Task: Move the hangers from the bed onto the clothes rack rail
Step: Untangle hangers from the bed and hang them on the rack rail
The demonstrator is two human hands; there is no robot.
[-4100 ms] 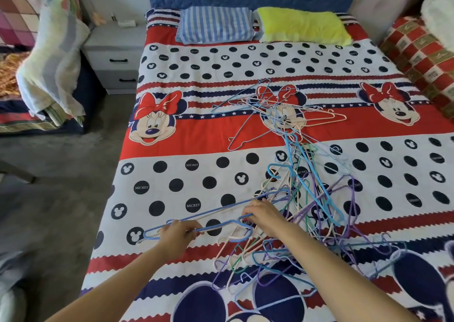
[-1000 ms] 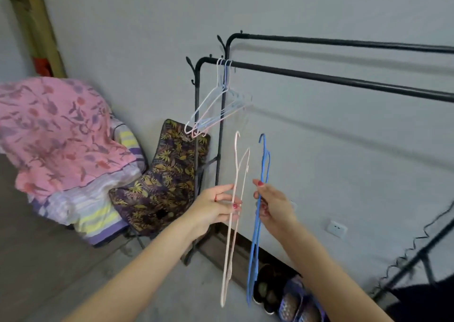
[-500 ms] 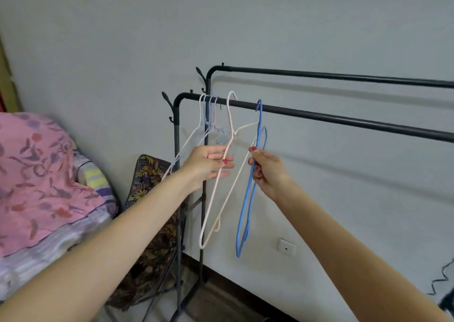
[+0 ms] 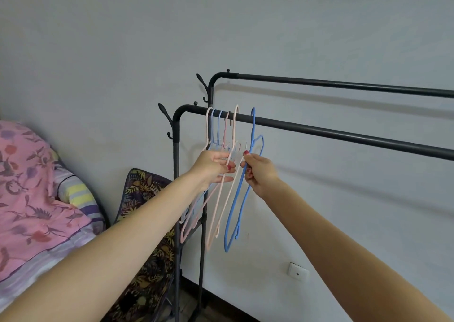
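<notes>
1. Hangers: the left hand (image 4: 213, 165) pinches a pink hanger (image 4: 222, 186), the right hand (image 4: 260, 174) a blue hanger (image 4: 242, 191).
2. Above each grip, both hooks sit at the front rail (image 4: 344, 135).
3. Next, I judge: seat the hooks, then release.

Soft even light, wide-angle edge distortion

Readable text: I can find none anywhere in my view.
Wall (image 4: 98, 51): I see plain paint, no lettering or sign.
Wall socket (image 4: 297, 272): I make out a blank white plate, no marking legible.
Pink floral cloth (image 4: 29, 186): I see a flower pattern only, no words.
Leaf-print fabric (image 4: 145, 260): I see a pattern only, no label visible.
Clothes rack rail (image 4: 344, 135): I see bare black metal, no brand or number.
</notes>
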